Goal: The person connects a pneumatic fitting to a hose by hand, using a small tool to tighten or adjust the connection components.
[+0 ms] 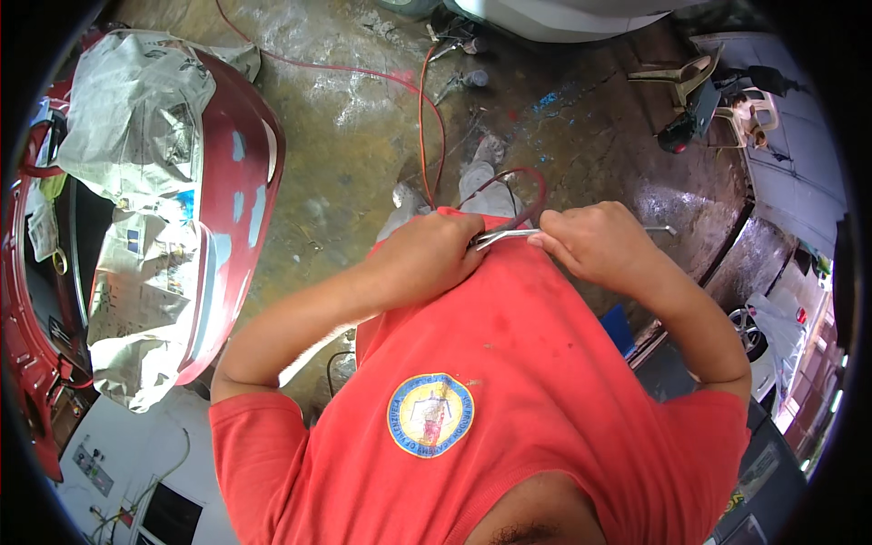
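Observation:
Both my hands meet in front of my red shirt at waist height. My left hand (447, 242) is closed around the end of a dark red hose (542, 193), which loops up between the hands. My right hand (595, 238) is wrapped round a thin silver metal rod (658, 228). One end of the rod, bent at the tip, sticks out beyond that fist. Between the fists shows slim silver metal (509, 233), reaching to the left fingers. How the metal and the hose meet is hidden by my fingers.
On the left stands a red car body panel (238, 173) with grey patches, partly covered by masking paper (141, 118). Hoses (341, 68) cross the stained floor. A pale car (563, 18) is ahead, and plastic chairs (749, 118) stand at the far right.

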Motion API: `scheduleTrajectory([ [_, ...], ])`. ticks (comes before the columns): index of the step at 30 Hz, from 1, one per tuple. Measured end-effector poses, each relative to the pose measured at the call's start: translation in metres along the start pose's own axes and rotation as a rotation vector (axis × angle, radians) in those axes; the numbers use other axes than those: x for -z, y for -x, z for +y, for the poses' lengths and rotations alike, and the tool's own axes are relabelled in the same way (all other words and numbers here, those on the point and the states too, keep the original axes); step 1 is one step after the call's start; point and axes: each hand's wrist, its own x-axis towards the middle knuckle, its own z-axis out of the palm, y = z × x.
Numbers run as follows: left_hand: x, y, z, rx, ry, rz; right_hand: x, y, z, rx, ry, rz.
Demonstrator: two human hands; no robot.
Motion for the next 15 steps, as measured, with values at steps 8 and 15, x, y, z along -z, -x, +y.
scheduleTrajectory([
  [8,-0.007,-0.029,-0.002,-0.032,0.018,0.338,-0.038,0.001,-0.016,-0.304,-0.377,0.250],
  [15,-0.023,-0.063,0.003,-0.011,0.011,0.647,-0.070,-0.012,-0.040,-0.593,-0.902,0.404],
])
